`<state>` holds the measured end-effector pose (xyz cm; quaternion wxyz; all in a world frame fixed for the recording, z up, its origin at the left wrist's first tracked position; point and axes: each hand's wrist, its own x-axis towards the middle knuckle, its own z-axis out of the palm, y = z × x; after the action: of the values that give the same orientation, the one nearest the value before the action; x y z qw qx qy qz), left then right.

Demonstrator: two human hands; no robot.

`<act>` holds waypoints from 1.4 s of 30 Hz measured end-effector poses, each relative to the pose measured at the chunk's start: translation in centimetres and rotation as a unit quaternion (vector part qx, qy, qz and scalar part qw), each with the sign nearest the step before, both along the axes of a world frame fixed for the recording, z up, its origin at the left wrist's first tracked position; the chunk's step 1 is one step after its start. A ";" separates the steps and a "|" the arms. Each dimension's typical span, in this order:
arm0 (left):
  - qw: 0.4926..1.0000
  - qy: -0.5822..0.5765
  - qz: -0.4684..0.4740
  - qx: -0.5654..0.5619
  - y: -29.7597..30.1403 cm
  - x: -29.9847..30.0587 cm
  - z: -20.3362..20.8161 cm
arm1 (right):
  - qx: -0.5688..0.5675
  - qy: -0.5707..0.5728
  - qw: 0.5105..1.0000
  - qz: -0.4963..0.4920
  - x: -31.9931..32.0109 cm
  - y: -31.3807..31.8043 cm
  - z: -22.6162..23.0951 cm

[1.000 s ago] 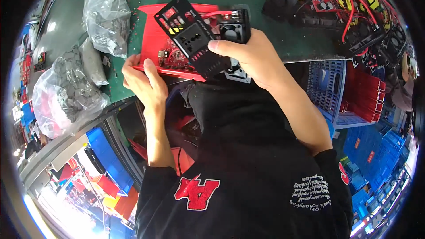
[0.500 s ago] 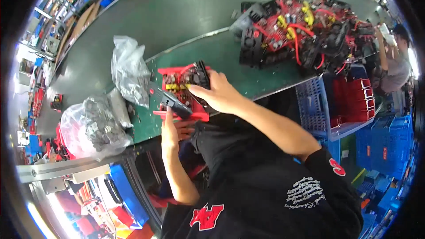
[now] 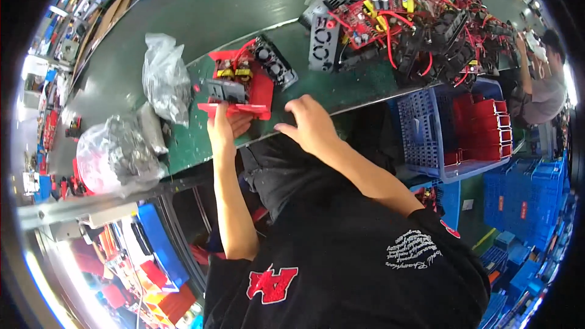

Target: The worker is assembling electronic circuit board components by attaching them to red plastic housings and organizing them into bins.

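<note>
A red U-shaped metal housing rests on the green bench top in front of me. Inside it lies a circuit board with yellow-wrapped coils. My left hand grips the housing's near wall, fingers under it and thumb at the edge. A dark grey end panel sits in the housing just beyond that thumb. Out past the far right side lies a black end panel with round vent openings, joined to the board by a red wire. My right hand hovers right of the housing, fingers apart, holding nothing.
Several boards with black panels and red wires form a pile at the far right. Two clear plastic bags stand at left. A blue crate with red housings sits below the bench's right edge. Another person works beyond.
My right hand has let go of the black panel and drawn back. The panel now lies beside the housing. The grey panel has turned and sits lower in the housing.
</note>
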<state>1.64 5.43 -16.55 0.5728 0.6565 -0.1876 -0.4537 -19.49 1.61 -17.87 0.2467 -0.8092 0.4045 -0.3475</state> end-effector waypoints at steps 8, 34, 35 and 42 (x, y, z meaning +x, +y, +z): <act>0.998 0.008 0.047 -0.050 -8.5 0.0 -1.9 | -0.021 0.057 0.997 0.038 1.1 -1.5 -1.5; 0.778 -0.628 -0.025 0.003 3.1 -3.0 -0.3 | -0.045 -0.063 0.996 0.052 -0.2 -4.9 -2.1; 0.777 -0.628 -0.026 0.009 5.4 -4.1 -0.4 | -0.040 -0.076 0.995 0.058 -0.4 -4.6 -1.9; 0.787 -0.616 -0.008 -0.046 7.9 -6.4 -2.3 | 0.039 -0.048 0.991 0.121 -1.1 -4.6 -1.3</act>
<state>-4.74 13.31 -18.83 0.3614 0.7680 -0.5262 0.0514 -20.58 -2.96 -19.19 0.3373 -0.8244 0.3040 -0.3380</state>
